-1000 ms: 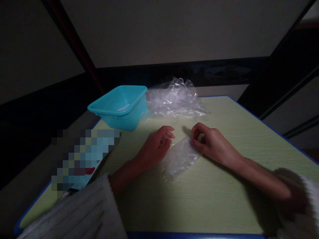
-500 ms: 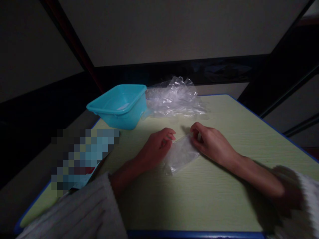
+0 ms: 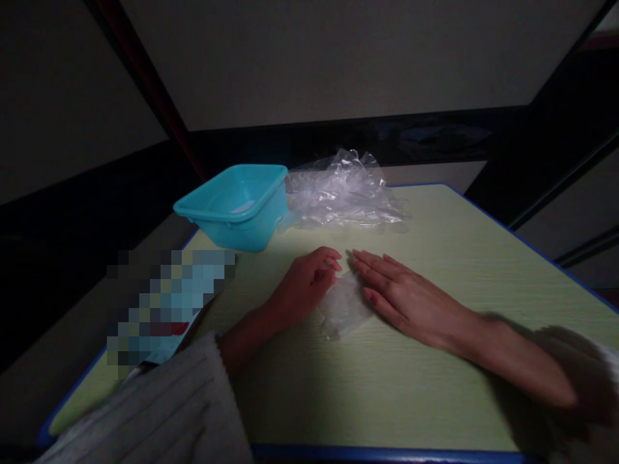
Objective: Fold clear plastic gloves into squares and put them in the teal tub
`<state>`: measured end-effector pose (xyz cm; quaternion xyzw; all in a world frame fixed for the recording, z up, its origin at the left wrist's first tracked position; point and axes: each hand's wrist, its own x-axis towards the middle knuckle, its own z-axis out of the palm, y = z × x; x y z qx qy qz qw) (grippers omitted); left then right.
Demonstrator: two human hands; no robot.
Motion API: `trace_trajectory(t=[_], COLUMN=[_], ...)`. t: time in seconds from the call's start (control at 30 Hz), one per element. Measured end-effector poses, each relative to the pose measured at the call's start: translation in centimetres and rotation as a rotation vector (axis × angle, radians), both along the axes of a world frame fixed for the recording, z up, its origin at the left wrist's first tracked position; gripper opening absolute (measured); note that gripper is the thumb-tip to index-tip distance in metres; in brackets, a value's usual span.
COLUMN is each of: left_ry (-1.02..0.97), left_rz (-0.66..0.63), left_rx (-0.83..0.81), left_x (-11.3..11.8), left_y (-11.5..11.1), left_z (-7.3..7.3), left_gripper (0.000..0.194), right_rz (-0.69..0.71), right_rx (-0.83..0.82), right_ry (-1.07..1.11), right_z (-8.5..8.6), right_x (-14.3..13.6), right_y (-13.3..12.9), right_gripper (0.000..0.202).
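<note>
A small clear plastic bag (image 3: 342, 314) lies flat on the table between my hands. My left hand (image 3: 304, 283) is at its left edge, fingers curled toward the thumb in a pinch on the bag. My right hand (image 3: 403, 293) rests palm down over the bag's right part, its fingers stretched out together and pointing left. That side of the bag is hidden beneath the palm and fingers.
A turquoise plastic basin (image 3: 232, 216) stands at the table's back left, with a pale piece inside. Beside it is a crumpled heap of clear plastic bags (image 3: 345, 193). A blurred-out light-blue flat item (image 3: 188, 290) lies left on the blue-edged table (image 3: 387, 399).
My right hand has gone from curled fingers at the bag's upper right to a flat, outstretched palm over it. My left hand has stayed nearly still.
</note>
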<state>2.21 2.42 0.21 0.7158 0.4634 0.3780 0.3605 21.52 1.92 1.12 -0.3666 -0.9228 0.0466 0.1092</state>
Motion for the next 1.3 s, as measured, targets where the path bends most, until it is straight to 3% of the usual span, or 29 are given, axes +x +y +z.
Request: trace_trajectory(t=[0.23, 0.37, 0.5, 0.63, 0.8, 0.9, 1.2, 1.3], left_ry=[-0.004, 0.027, 0.109, 0.274, 0.650, 0.792, 0.864, 0.804], left_rz=[0.022, 0.078, 0.021, -0.058, -0.091, -0.097, -0.151, -0.145], left_rx=[0.046, 0.125, 0.183, 0.166, 0.025, -0.015, -0.117, -0.090], left_x=[-0.2, -0.4, -0.6, -1.2, -1.5, -1.3, -2.4, -2.6], left_y=[0.1, 0.1, -0.1, -0.2, -0.5, -0.7, -0.4, -0.3], left_z=[0.1, 0.4, 1.0, 1.2, 1.1, 1.2, 1.9, 2.1], left_gripper=[0.019, 0.016, 0.016, 0.030, 0.070, 0.079, 0.079, 0.084], right_rz=[-0.011, -0.050, -0.085, -0.111, -0.122, -0.114, -0.106, -0.111], right_rx=[-0.029, -0.027, -0.022, -0.004, 0.000, 0.021, 0.033, 0.030], right_ry=[-0.081, -0.111, -0.165, -0.195, -0.215, -0.201, -0.201, -0.202], right_z=[-1.8, -1.8, -1.7, -1.7, -1.6, -1.7, -1.9, -1.7], right_x=[0.8, 1.1, 1.3, 1.4, 1.5, 1.6, 1.7, 1.5], right_y=[0.9, 1.4, 1.7, 1.9, 2.0, 1.9, 2.0, 2.0], right_gripper=[0.057, 0.058, 0.060, 0.060, 0.062, 0.060, 0.061, 0.065])
